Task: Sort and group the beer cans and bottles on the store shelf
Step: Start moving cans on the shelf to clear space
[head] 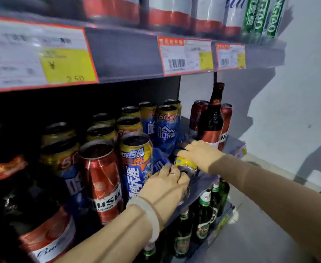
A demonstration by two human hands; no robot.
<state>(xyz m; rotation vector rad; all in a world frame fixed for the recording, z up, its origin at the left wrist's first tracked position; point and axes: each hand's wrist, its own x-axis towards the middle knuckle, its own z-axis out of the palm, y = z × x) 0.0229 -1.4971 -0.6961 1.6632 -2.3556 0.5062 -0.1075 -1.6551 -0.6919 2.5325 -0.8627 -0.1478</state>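
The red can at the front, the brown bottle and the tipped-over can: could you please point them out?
red can (101,179), head view, label.
brown bottle (210,120), head view, shoulder.
tipped-over can (185,163), head view, yellow rim band.

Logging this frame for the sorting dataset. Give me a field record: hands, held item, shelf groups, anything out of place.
left hand: curled around the near end of the lying can
right hand: rests over the same can's far side
lying can: blue and gold, on its side at the shelf edge
blue and gold cans: upright, grouped mid-shelf
red can: upright among the blue ones, looks misplaced
brown bottle: upright, right end, between red cans
green bottles: on the shelf below
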